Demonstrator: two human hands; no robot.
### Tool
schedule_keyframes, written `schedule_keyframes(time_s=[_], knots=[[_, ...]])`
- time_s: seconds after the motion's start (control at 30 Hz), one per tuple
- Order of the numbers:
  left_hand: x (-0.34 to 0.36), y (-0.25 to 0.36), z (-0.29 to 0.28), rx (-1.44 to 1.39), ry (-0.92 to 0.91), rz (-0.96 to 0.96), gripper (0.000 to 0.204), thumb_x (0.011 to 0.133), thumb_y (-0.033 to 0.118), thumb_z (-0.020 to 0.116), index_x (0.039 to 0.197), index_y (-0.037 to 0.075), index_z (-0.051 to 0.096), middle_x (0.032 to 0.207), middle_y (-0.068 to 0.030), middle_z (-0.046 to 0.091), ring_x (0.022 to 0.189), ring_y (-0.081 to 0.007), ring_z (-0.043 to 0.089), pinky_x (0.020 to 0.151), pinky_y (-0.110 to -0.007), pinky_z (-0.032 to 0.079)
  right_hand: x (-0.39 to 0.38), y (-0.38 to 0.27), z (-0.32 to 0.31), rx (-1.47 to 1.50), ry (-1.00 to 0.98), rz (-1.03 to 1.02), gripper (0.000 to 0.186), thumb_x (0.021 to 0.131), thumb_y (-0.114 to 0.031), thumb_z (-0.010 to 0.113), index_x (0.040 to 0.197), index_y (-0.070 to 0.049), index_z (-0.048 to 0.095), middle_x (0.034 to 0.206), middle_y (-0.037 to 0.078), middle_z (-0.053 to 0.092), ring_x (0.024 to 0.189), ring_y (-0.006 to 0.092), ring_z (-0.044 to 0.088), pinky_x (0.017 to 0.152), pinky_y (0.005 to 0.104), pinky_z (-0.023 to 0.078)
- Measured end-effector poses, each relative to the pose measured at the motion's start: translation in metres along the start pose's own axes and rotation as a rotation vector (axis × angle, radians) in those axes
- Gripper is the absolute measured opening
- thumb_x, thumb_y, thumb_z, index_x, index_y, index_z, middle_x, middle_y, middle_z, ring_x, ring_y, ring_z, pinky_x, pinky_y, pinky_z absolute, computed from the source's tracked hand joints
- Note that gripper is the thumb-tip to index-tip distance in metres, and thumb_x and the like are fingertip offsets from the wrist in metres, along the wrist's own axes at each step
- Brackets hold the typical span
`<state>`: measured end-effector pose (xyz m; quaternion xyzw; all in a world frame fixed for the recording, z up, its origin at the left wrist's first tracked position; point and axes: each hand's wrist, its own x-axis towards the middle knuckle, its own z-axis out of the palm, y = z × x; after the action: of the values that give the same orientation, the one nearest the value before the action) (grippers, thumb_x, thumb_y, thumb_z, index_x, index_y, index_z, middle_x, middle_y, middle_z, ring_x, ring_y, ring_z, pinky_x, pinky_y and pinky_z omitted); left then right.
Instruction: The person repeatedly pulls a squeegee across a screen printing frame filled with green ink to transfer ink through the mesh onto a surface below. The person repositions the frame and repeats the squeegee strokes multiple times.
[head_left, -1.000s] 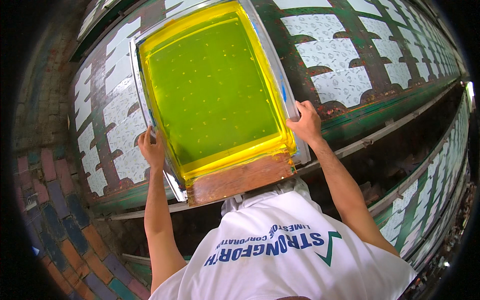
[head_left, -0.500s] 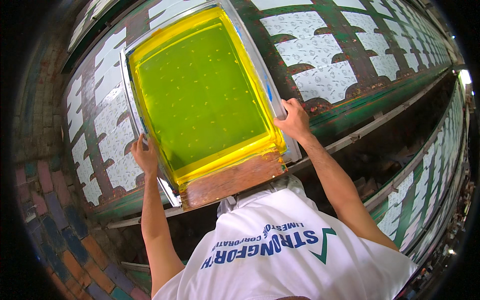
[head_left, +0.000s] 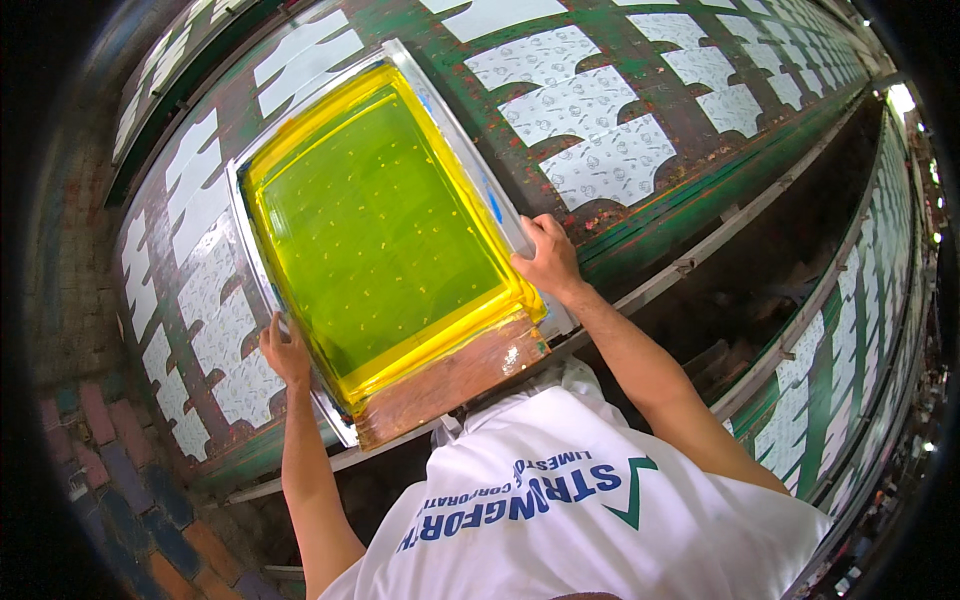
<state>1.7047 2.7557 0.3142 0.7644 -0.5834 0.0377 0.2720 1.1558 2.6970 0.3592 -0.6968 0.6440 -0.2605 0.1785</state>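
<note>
A screen-printing frame (head_left: 470,178) with pale metal edges, a yellow border and see-through green mesh lies tilted over the printing table in front of me. Small light marks dot its mesh. My left hand (head_left: 287,352) is closed on the frame's left edge near its close end. On the opposite edge, my right hand (head_left: 550,262) grips with the thumb on top and the fingers curled round the outer side. Across the frame's near end, close to my waist, rests a wooden-handled squeegee (head_left: 450,382); its blade is hidden from view.
Rows of white cut fabric pieces (head_left: 610,160) lie on the long green-brown table, many bearing small dark prints. Pieces left of the frame (head_left: 225,310) look alike. A metal rail (head_left: 690,262) runs along the table's near side. Another table with pieces stands at right; coloured paving (head_left: 130,490) lies lower left.
The frame and both hands now appear lower and farther left in the picture, while the table scene has shifted and turned too. Both hands keep their hold on the frame.
</note>
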Motion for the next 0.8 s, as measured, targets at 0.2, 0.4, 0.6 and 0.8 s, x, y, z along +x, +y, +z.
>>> schedule_keyframes(time_s=[0.2,0.4,0.6,0.8], knots=[[-0.001,0.001,-0.002,0.019,-0.017,0.017,0.038,0.097,0.018,0.077,0.132,0.006,0.072,0.092,-0.0085,0.058,0.088,-0.0279,0.055,0.083,-0.044,0.047,-0.003,0.005,0.007,0.025,0.041,0.006,0.063,0.081,-0.027,0.074,0.137,0.001,0.065,0.122,0.015,0.059,0.117,0.0346,0.061,0.098,0.0473,0.054],[0.001,0.006,-0.005,-0.010,0.007,0.039,0.038,0.099,0.018,0.075,0.135,0.007,0.070,0.100,-0.0105,0.059,0.089,-0.0291,0.054,0.084,-0.046,0.047,-0.004,0.003,0.008,0.025,0.055,0.030,0.063,0.081,-0.028,0.073,0.138,-0.002,0.065,0.122,0.013,0.059,0.116,0.0338,0.062,0.096,0.0474,0.055],[0.001,0.006,-0.005,-0.037,-0.026,-0.013,0.035,0.104,0.023,0.070,0.135,0.006,0.069,0.101,-0.0122,0.058,0.089,-0.0285,0.053,0.083,-0.047,0.047,-0.004,0.002,0.008,0.042,0.060,0.049,0.065,0.081,-0.030,0.074,0.140,-0.003,0.065,0.122,0.014,0.061,0.116,0.0346,0.063,0.097,0.0469,0.054],[0.002,-0.021,0.010,-0.063,-0.012,-0.016,0.045,0.108,0.027,0.059,0.138,-0.006,0.064,0.128,-0.0300,0.066,0.114,-0.0454,0.062,0.099,-0.051,0.049,-0.004,0.004,0.011,0.049,0.128,0.011,0.060,0.086,-0.038,0.078,0.134,-0.003,0.068,0.119,0.015,0.064,0.111,0.0362,0.065,0.096,0.0466,0.055]])
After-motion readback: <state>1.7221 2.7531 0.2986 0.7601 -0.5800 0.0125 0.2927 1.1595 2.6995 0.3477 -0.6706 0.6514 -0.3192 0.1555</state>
